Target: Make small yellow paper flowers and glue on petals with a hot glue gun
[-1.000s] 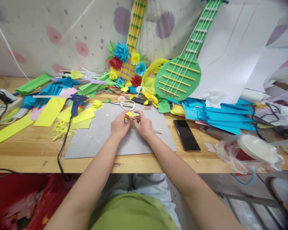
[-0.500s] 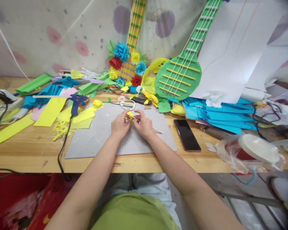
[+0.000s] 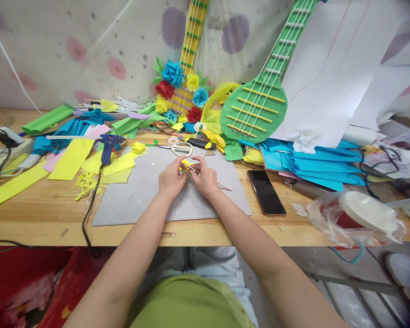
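Above the grey cutting mat (image 3: pixel 123 205), my two hands meet at the fingertips. My left hand (image 3: pixel 171 176) is closed on a small piece of yellow paper (image 3: pixel 186 162), whose full shape the fingers hide. Closed around a thin wooden stick (image 3: pixel 224 186) is my right hand (image 3: pixel 205 177); one end touches the yellow paper and the other sticks out to the right. Just beyond the fingers lie scissors (image 3: pixel 181 149) with pale handles. A finished yellow paper flower (image 3: pixel 138 148) rests on the mat's far left corner.
To the left are a blue glue gun (image 3: pixel 107 148) with a black cord and yellow paper strips (image 3: pixel 71 159). A phone (image 3: pixel 266 192) lies right of the mat. Behind stand a green paper instrument (image 3: pixel 254 109) and a yellow one (image 3: pixel 191 45) with paper flowers. Blue paper (image 3: pixel 310 164) is stacked at right.
My fingers have shifted very slightly around the yellow paper, and less of it shows now. Both arms and everything on the table stay where they were.
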`<action>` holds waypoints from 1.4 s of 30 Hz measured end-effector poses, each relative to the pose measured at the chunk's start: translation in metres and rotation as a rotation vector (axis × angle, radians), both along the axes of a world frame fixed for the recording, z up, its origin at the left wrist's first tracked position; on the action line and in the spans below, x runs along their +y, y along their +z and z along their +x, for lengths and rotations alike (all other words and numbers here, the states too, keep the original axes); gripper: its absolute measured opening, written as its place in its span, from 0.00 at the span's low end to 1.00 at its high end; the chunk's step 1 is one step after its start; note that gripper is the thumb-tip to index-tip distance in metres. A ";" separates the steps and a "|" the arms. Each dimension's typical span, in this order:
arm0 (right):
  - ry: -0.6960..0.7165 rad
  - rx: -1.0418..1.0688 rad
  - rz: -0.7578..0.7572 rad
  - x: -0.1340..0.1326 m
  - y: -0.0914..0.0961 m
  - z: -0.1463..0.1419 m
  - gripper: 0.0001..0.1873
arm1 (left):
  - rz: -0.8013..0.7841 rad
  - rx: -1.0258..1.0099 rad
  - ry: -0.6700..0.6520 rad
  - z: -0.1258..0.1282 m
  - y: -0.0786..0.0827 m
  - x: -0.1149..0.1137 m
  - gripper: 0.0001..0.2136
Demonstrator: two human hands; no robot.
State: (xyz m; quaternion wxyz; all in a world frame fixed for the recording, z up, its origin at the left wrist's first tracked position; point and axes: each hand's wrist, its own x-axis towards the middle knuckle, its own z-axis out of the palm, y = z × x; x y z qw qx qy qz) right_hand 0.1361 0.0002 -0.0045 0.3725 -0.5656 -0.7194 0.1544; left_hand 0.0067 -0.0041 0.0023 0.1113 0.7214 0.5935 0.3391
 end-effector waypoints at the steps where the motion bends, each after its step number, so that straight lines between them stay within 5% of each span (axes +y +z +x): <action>1: 0.000 0.003 0.003 0.000 0.000 0.000 0.21 | 0.012 0.001 0.001 0.000 0.000 0.000 0.23; 35: 0.025 -0.086 0.010 -0.005 0.007 -0.005 0.22 | 0.065 0.076 0.078 0.001 -0.004 0.004 0.21; 42: 0.060 -0.141 0.039 -0.006 0.006 -0.005 0.20 | 0.095 -0.066 0.162 0.001 -0.005 0.002 0.18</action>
